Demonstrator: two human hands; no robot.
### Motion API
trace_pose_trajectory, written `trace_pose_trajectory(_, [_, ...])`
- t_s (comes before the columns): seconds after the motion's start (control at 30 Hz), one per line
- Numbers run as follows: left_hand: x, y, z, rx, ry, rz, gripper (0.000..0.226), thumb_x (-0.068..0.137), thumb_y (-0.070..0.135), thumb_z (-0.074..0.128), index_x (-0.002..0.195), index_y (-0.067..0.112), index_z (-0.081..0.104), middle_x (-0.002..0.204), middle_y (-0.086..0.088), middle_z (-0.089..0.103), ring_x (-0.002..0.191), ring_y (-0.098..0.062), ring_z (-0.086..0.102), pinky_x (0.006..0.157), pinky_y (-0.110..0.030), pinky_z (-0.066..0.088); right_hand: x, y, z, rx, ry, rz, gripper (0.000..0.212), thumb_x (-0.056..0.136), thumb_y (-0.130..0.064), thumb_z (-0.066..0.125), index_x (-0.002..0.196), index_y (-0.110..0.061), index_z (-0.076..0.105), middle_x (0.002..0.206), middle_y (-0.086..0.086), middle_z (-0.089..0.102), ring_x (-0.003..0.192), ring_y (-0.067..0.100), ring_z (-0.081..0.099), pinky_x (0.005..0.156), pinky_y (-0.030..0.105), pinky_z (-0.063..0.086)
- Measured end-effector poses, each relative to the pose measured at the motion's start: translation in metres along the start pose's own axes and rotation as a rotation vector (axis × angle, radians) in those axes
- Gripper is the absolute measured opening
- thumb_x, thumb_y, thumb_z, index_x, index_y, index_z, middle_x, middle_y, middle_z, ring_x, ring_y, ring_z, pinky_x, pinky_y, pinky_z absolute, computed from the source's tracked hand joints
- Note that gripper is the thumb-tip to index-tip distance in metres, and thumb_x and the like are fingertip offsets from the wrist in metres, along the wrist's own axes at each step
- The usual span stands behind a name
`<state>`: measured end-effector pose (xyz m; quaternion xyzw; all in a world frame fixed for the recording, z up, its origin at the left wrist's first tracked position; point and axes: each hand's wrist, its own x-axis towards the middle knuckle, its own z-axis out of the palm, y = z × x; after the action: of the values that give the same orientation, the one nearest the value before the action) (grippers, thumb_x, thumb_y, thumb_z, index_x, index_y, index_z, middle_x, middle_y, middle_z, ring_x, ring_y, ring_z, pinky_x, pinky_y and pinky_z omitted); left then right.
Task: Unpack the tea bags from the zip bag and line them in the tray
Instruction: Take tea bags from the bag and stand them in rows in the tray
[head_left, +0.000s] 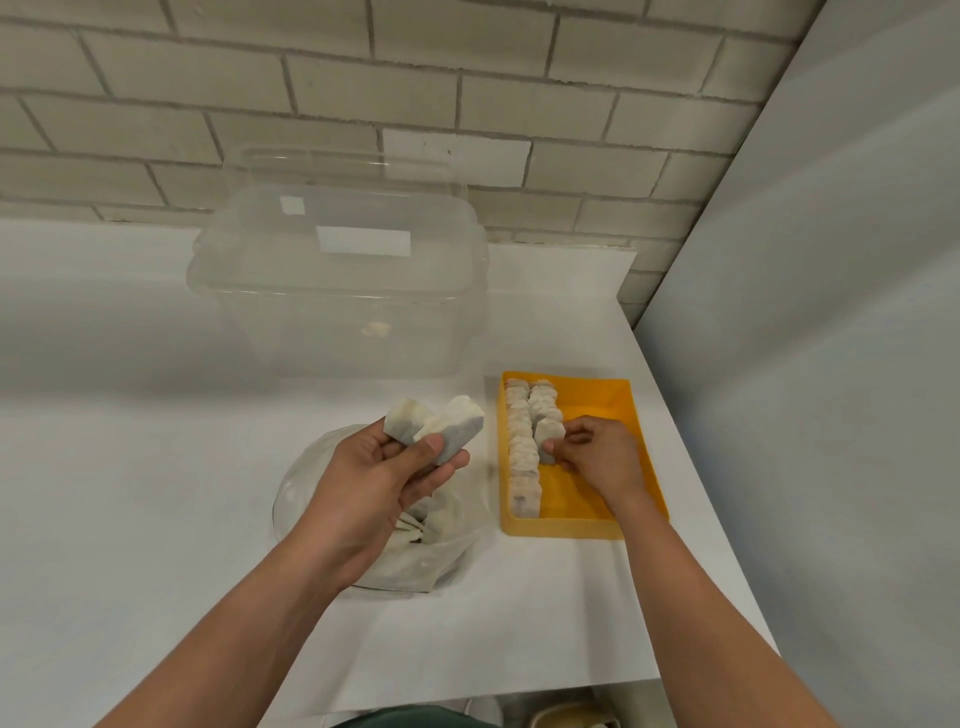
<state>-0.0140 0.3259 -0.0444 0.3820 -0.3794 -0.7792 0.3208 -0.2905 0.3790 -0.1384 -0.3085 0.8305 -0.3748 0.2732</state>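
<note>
Right hand (597, 452) pinches a tea bag (549, 434) upright just left of it, at our second row's (543, 402) near end; left hand (384, 478) grips spares (457, 421).

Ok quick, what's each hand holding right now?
Left hand: holds a small bunch of tea bags over the zip bag.
Right hand: pinches one tea bag in the yellow tray.

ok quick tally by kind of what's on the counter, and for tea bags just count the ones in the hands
yellow tray: 1
clear plastic tub: 1
zip bag: 1
tea bags held: 3, with 2 showing in the left hand and 1 pinched by the right hand
total: 6
</note>
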Motion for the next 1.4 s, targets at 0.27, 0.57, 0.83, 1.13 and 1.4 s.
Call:
trace_pose_trajectory(0.27, [0.002, -0.001, 0.003, -0.011, 0.01, -0.01, 0.021, 0.099, -0.001, 0.061, 0.119, -0.005, 0.066, 0.113, -0.017, 0.077, 0.104, -0.03, 0.077, 0.083, -0.024, 0.062, 0.0, 0.0, -0.001, -0.207, -0.074, 0.019, 0.051, 0.073, -0.042, 0.09, 0.115, -0.019, 0.075, 0.098, -0.003, 0.075, 0.098, 0.016, 0.069, 0.089, 0.031, 0.054])
trace_pose_trajectory(0.57, [0.0, -0.001, 0.006, -0.017, -0.007, -0.039, 0.02, 0.099, -0.001, 0.06, 0.118, -0.005, 0.066, 0.114, -0.017, 0.077, 0.106, -0.031, 0.076, 0.089, -0.028, 0.061, 0.0, 0.005, 0.007, -0.305, -0.036, -0.109, 0.015, 0.087, -0.034, 0.079, 0.085, -0.019, 0.079, 0.068, -0.003, 0.069, 0.072, 0.02, 0.065, 0.07, 0.034, 0.052])
trace_pose_trajectory(0.83, [-0.001, 0.001, 0.005, -0.031, -0.021, -0.029, 0.021, 0.099, -0.002, 0.061, 0.119, -0.005, 0.066, 0.115, -0.018, 0.076, 0.107, -0.03, 0.076, 0.089, -0.027, 0.061, -0.022, -0.025, -0.008, -0.137, 0.101, -0.155, 0.012, 0.087, -0.039, 0.076, 0.083, -0.029, 0.07, 0.074, -0.015, 0.063, 0.074, 0.013, 0.061, 0.07, 0.029, 0.048])
trace_pose_trajectory(1.13, [0.0, -0.004, 0.011, -0.052, -0.078, 0.038, 0.025, 0.099, -0.002, 0.059, 0.124, -0.005, 0.065, 0.118, -0.021, 0.075, 0.112, -0.032, 0.074, 0.097, -0.032, 0.059, -0.101, -0.106, 0.001, 0.42, -0.244, -0.198, 0.013, 0.093, -0.029, 0.075, 0.099, -0.02, 0.08, 0.089, -0.003, 0.076, 0.08, 0.013, 0.071, 0.077, 0.035, 0.06])
trace_pose_trajectory(1.4, [-0.001, -0.006, 0.01, 0.049, -0.143, -0.016, 0.03, 0.1, -0.006, 0.059, 0.125, 0.006, 0.07, 0.117, -0.016, 0.077, 0.11, -0.029, 0.075, 0.09, -0.025, 0.06, -0.103, -0.121, -0.012, -0.096, -0.092, -0.683, 0.014, 0.094, -0.028, 0.073, 0.106, -0.027, 0.079, 0.091, -0.015, 0.071, 0.087, 0.006, 0.068, 0.075, 0.021, 0.055])
